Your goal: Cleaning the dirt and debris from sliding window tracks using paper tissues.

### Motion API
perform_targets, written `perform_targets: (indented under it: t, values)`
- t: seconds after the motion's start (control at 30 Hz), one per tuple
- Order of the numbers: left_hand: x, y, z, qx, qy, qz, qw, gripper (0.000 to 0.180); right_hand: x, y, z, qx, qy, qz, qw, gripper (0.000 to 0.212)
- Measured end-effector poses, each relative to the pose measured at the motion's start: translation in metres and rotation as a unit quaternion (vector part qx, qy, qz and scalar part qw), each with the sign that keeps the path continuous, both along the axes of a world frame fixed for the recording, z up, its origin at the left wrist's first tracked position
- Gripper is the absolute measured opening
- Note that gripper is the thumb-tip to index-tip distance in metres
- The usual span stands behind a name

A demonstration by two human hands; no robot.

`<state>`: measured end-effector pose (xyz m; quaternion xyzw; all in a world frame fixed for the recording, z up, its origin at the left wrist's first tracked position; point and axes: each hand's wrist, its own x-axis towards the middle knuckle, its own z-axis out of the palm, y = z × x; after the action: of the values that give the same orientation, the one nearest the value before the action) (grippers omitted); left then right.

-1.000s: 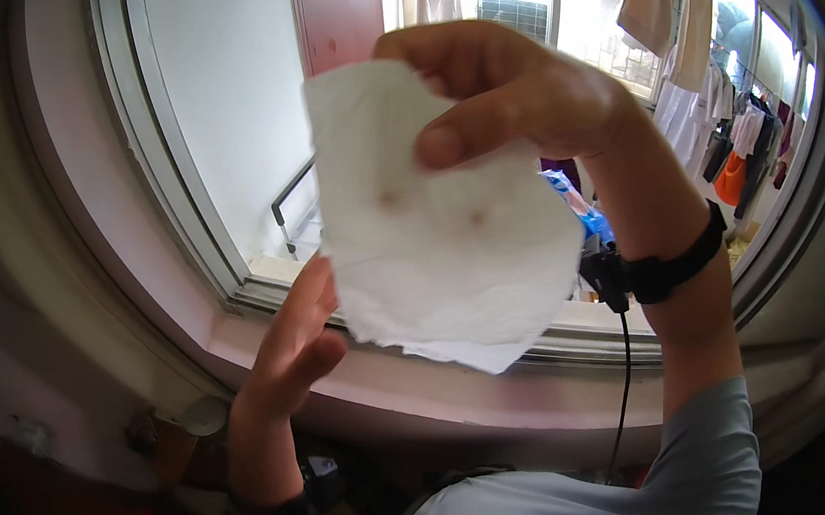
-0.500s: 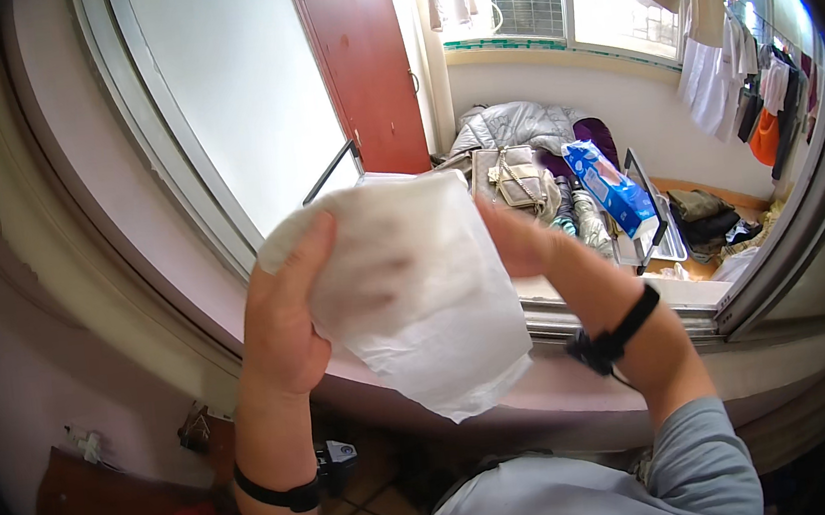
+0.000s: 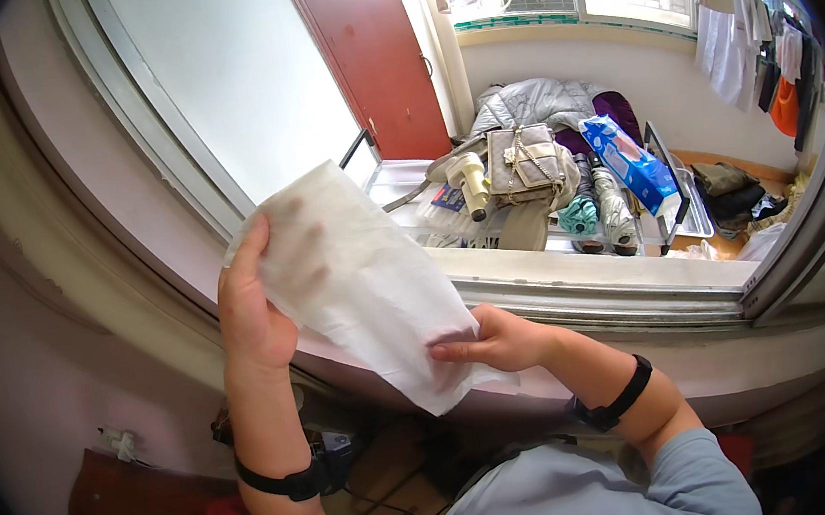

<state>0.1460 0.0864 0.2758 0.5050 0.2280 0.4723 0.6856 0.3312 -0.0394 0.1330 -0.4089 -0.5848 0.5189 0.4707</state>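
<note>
A thin white tissue (image 3: 364, 273) hangs slanted in front of me, above the window ledge. At its upper left side my left hand (image 3: 255, 309) grips it, thumb in front and the other fingers behind, showing dimly through the sheet. Lower down, near the bottom right edge, my right hand (image 3: 502, 339) pinches it between thumb and fingers. Between the two hands the sheet is lightly creased.
Beyond the ledge (image 3: 596, 285) lie a beige handbag (image 3: 523, 160), a cream hair-dryer-like thing (image 3: 470, 183), folded umbrellas (image 3: 617, 211) and a blue-and-white soft pack (image 3: 632, 164). A silver-grey quilted bundle (image 3: 542, 103) sits behind. Further back stand a red door (image 3: 376, 50) and hanging clothes (image 3: 725, 54).
My right hand has moved down from the sheet's upper right side to its lower edge. The tissue is now stretched longer and slanted. My view has shifted slightly.
</note>
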Motion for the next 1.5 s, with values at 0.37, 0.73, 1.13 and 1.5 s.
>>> perform_targets:
  t: [0.37, 0.73, 1.13, 1.5]
  values:
    - [-0.025, 0.021, -0.004, -0.016, -0.04, 0.01, 0.999, 0.032, 0.001, -0.007, -0.017, -0.034, -0.032, 0.039, 0.998, 0.034]
    - [-0.01, 0.007, -0.087, -0.015, -0.003, 0.075, 0.997, 0.027, 0.028, -0.031, 0.031, 0.007, -0.015, -0.044, 0.999, 0.029]
    - [0.024, -0.062, -0.174, -0.164, -0.156, -0.109, 0.968, 0.059, -0.003, 0.021, 0.084, -0.026, -0.276, -0.084, 0.957, 0.03]
    - [0.042, -0.065, -0.179, -0.098, -0.088, 0.008, 0.991, 0.031, 0.006, 0.014, 0.068, 0.02, -0.333, -0.126, 0.934, 0.039]
